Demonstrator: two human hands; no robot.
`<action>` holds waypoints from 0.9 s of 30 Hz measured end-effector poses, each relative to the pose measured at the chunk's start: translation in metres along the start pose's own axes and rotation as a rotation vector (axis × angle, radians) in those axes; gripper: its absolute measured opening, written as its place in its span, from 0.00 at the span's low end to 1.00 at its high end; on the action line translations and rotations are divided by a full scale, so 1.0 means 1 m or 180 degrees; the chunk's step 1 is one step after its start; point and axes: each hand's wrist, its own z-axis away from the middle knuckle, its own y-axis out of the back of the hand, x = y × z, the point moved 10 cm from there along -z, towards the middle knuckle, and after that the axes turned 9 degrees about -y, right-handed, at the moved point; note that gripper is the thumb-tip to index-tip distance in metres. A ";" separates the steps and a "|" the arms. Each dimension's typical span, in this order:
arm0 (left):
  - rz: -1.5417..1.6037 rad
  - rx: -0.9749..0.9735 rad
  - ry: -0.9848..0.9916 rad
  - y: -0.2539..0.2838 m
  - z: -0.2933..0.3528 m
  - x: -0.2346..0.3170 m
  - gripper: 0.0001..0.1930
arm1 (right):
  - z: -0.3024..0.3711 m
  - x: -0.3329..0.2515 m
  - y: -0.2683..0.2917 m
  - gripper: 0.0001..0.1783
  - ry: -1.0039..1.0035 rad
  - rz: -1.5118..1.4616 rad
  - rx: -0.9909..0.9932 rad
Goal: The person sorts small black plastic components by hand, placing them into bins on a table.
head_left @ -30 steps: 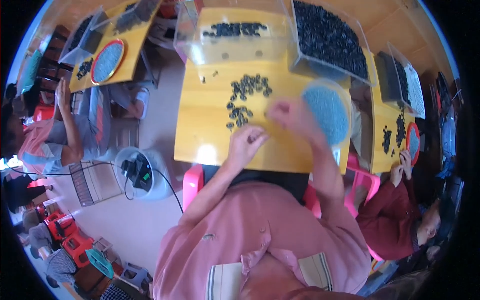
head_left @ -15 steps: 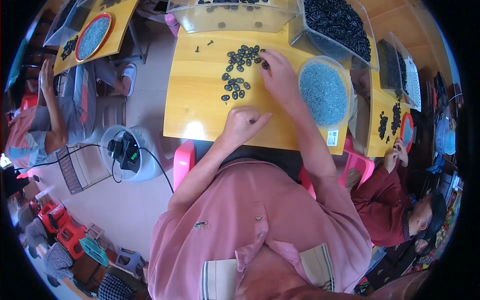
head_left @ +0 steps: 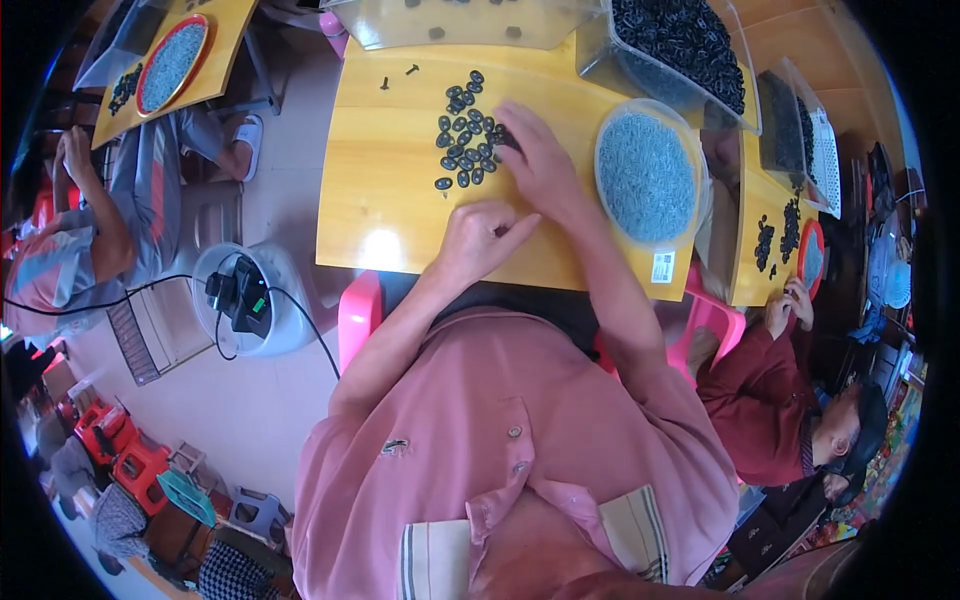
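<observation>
Left hand [head_left: 482, 240] curled closed, any contents hidden; right hand [head_left: 542, 165] half open, touching black oval pieces [head_left: 464, 137].

left floor: pale bucket [head_left: 297, 328], black device [head_left: 243, 297] inside | lower left: red stools [head_left: 134, 464], teal stool [head_left: 186, 498] | right: maroon-clad co-worker [head_left: 765, 405]
</observation>
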 end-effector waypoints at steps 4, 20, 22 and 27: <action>-0.0039 -0.0085 -0.0020 -0.002 -0.002 0.000 0.16 | 0.007 0.004 0.034 0.14 -0.0281 -0.0074 0.0402; 0.0075 -0.0007 0.0103 -0.003 -0.002 0.000 0.15 | -0.019 -0.006 0.001 0.04 -0.0062 0.0800 0.0107; 0.0102 0.0079 0.0151 0.000 -0.001 -0.002 0.13 | -0.015 -0.011 0.014 0.04 0.0127 0.0358 0.0400; 0.1377 0.0883 0.0969 0.008 0.014 -0.040 0.05 | 0.020 0.002 0.039 0.04 -0.0712 -0.0804 0.0273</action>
